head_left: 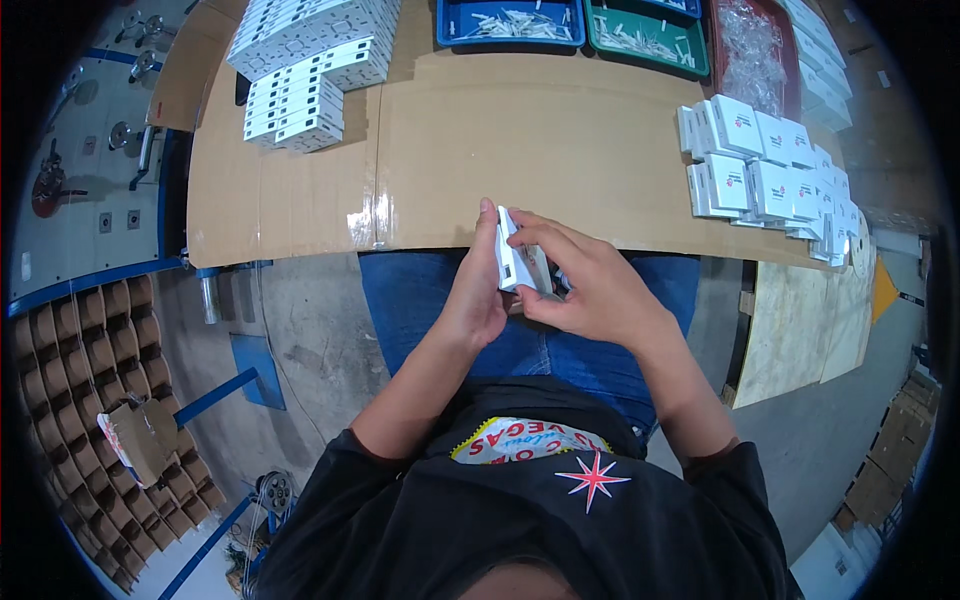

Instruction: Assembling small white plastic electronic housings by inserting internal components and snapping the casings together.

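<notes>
Over my lap, just off the table's near edge, I hold a small white box (pixel 508 262) upright between both hands. My left hand (pixel 476 285) is closed round its left side, the thumb pointing up along it. At the right side my right hand (pixel 580 275) curls in, its index finger at the upper part of the box and its thumb near the lower end. A greyish strip shows between the box and my right fingers; what it is I cannot make out.
Stacks of patterned white boxes (pixel 318 62) stand at the table's (pixel 450 160) far left. Blue (pixel 510 42) and green trays (pixel 650 66) of small white parts lie at the back, beside a red tray (pixel 788 62) of clear plastic bags. White boxes (pixel 768 190) fill the right side.
</notes>
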`<state>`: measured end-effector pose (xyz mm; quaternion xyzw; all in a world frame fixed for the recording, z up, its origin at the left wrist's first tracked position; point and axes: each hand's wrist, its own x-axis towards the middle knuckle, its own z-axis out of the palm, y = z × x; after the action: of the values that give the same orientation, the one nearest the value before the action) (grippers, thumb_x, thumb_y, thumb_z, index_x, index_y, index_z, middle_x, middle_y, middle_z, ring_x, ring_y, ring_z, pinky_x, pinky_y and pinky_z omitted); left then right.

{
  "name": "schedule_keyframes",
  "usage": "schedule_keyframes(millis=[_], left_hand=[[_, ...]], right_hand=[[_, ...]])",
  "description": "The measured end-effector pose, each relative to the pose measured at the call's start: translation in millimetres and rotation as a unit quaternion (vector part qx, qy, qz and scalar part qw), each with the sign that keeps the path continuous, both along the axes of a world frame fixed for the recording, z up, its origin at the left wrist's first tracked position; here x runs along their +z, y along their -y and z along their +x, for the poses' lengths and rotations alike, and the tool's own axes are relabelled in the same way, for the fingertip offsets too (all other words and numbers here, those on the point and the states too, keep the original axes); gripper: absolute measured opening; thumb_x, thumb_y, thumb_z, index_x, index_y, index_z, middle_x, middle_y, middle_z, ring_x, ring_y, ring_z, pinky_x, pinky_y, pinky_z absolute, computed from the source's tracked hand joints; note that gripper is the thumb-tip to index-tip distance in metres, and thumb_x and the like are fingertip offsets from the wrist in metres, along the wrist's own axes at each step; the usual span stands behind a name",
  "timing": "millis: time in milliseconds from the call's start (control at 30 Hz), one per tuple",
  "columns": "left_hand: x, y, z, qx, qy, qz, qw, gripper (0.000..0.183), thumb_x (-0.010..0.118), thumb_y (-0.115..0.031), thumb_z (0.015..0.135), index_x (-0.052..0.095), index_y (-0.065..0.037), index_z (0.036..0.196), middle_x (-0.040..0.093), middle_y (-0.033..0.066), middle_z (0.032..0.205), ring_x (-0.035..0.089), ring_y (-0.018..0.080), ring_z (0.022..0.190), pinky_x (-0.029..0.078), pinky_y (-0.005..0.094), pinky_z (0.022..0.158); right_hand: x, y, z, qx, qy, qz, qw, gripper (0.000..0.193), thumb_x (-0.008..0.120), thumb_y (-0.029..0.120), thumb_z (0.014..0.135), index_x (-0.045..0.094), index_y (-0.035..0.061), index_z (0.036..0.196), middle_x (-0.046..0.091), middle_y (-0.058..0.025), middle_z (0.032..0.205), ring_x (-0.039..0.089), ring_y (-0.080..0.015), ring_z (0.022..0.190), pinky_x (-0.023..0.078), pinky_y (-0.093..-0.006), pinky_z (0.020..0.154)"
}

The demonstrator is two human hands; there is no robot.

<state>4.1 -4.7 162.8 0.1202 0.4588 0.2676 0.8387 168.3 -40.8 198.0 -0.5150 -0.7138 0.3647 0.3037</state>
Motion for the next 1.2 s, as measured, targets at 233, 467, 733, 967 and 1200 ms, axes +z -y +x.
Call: schedule_keyframes(millis=[233,467,733,967,1200], left_hand=[[0,2,5,0.019,-0.058,0.098,0.993,0.067,0.033,-0.065,0.107,0.054,-0.008,0.135,0.062,0.0072,0.112,0.063,0.0177,0.105,0.054,0.0339,0.089],[-12,2,3,0.045,-0.145,0.212,0.965,0.064,0.031,-0.059,0.11,0.054,-0.004,0.133,0.062,0.0094,0.107,0.063,0.0158,0.098,0.054,0.0316,0.084],[-18,5,5,0.064,-0.158,0.241,0.955,0.06,0.032,-0.053,0.112,0.055,-0.001,0.131,0.062,0.01,0.105,0.064,0.0157,0.095,0.055,0.03,0.083],[-17,5,6,0.08,-0.165,0.252,0.95,0.061,0.033,-0.053,0.112,0.057,-0.002,0.133,0.063,0.0106,0.11,0.066,0.0185,0.1,0.056,0.0329,0.087],[-19,7,6,0.098,-0.157,0.256,0.949,0.062,0.033,-0.054,0.111,0.055,-0.002,0.138,0.062,0.012,0.115,0.066,0.0203,0.104,0.055,0.0337,0.091]], right_hand=[[3,0,-6,0.008,0.038,0.001,0.999,0.06,0.074,0.01,0.078,0.057,0.007,0.136,0.063,-0.0193,0.139,0.069,-0.0411,0.11,0.058,-0.0424,0.09],[-14,7,-11,0.022,0.053,0.116,0.992,0.058,0.071,0.009,0.083,0.057,0.0011,0.139,0.06,-0.0228,0.141,0.073,-0.0359,0.092,0.061,-0.0394,0.079],[-17,15,-20,-0.011,0.052,0.11,0.993,0.058,0.07,0.008,0.084,0.055,-0.002,0.139,0.058,-0.0229,0.144,0.074,-0.0351,0.094,0.062,-0.0394,0.077],[-16,16,-22,-0.025,0.054,0.118,0.991,0.059,0.07,0.007,0.082,0.055,-0.0015,0.139,0.06,-0.0223,0.142,0.074,-0.0341,0.096,0.062,-0.0389,0.076],[-17,17,-24,-0.032,0.057,0.139,0.988,0.059,0.07,0.006,0.081,0.057,-0.0013,0.138,0.062,-0.0217,0.14,0.075,-0.0332,0.098,0.063,-0.0384,0.077]])
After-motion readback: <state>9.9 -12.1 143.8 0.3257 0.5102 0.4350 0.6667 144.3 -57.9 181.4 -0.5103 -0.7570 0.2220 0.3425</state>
